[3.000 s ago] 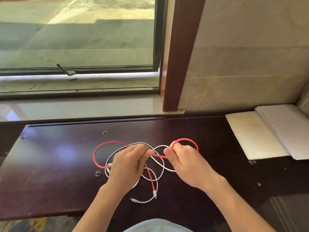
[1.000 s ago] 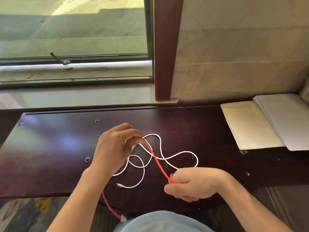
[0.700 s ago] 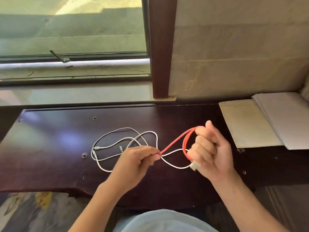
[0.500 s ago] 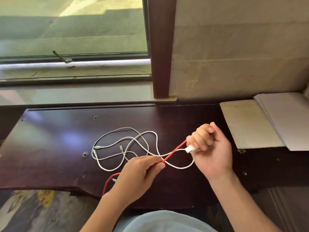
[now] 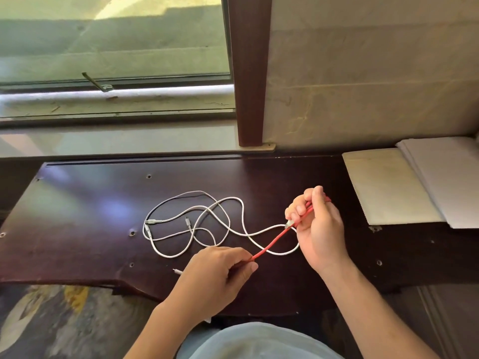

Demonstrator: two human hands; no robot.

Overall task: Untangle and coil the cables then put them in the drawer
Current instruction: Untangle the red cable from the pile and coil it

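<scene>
A red cable [image 5: 272,244] runs taut between my two hands above the dark wooden desk [image 5: 77,216]. My right hand [image 5: 317,224] grips a small coil of the red cable with its white plug end showing below the fingers. My left hand [image 5: 220,273] pinches the red cable lower down, near the desk's front edge. White cables [image 5: 202,224] lie loose and tangled on the desk between and left of my hands. One small white plug [image 5: 177,271] shows just left of my left hand.
A stack of white papers [image 5: 388,187] lies on the desk at the right. A window sill and a dark wooden frame post [image 5: 248,73] stand behind the desk. The floor [image 5: 51,320] shows below the desk's front edge at left.
The red cable has come free of the white cables. My right hand has wound more of it into a coil, and my left hand has slid along it; the hanging red slack is gone.
</scene>
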